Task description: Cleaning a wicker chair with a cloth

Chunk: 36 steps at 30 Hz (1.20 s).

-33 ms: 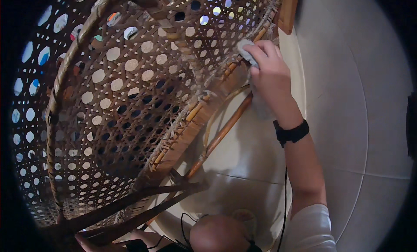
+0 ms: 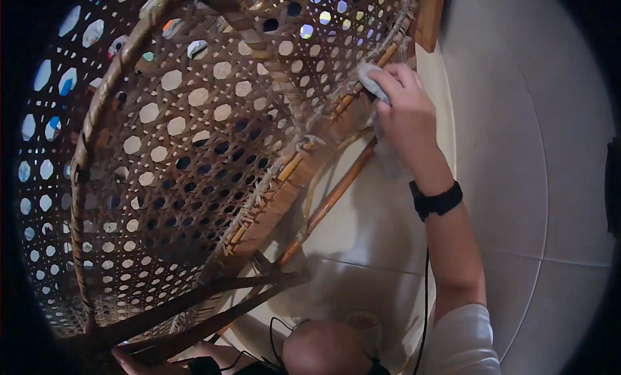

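Two hands show: the left hand (image 2: pixel 145 368) is at the dark bars (image 2: pixel 217 321), its grip hard to tell; beyond it, the right hand (image 2: pixel 409 113) pinches a pale cloth (image 2: pixel 369 81) against the woven cane panel (image 2: pixel 187 110), which spreads leftward.

The left hand (image 2: pixel 139 368) (its grip unclear) and cane panel (image 2: pixel 187 110) are cropped.

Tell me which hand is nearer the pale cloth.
Right. The right hand grips the pale cloth; the left hand is away, lower left of it, by dark bars.
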Motion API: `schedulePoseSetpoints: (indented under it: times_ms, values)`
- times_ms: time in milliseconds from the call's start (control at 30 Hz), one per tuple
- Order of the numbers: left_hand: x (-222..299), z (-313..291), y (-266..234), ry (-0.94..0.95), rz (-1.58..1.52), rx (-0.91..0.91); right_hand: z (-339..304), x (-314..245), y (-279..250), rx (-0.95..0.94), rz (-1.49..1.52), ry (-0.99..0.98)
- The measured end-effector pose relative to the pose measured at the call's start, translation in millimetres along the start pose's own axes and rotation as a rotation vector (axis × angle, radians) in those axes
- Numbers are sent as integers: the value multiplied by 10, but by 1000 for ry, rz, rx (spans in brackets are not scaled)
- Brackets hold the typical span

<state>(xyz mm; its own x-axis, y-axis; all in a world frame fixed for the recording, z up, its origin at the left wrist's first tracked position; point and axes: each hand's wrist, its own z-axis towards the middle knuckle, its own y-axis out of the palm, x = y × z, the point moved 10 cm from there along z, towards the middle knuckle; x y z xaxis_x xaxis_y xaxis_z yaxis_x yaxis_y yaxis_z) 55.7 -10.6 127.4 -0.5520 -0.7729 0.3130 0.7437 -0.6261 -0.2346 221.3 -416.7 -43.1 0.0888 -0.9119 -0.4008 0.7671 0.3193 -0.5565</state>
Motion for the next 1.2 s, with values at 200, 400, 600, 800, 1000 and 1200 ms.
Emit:
schedulePoseSetpoints:
  times_ms: [200, 400, 600, 800, 1000, 1200]
  values:
    - [-428, -115, -434, 41, 124, -89, -12, 5, -179, 140, 52, -29]
    - [-164, -71, -195, 25, 62, -32, -160, -115, 95, 42, 90, -31]
    - [-13, -13, -65, 3, -56, -35, -289, 618, 144, 56, 392, 218]
    - [-319, -132, -321, -70, 197, -15, 107, 1479, 76, 216, 204, 374]
    - [-53, -53, 99, -8, -69, 32, 187, 1316, 457, 85, 67, 316]
    - [-203, -54, 23, 0, 11, 11, -149, 1393, 553, -48, 288, 350]
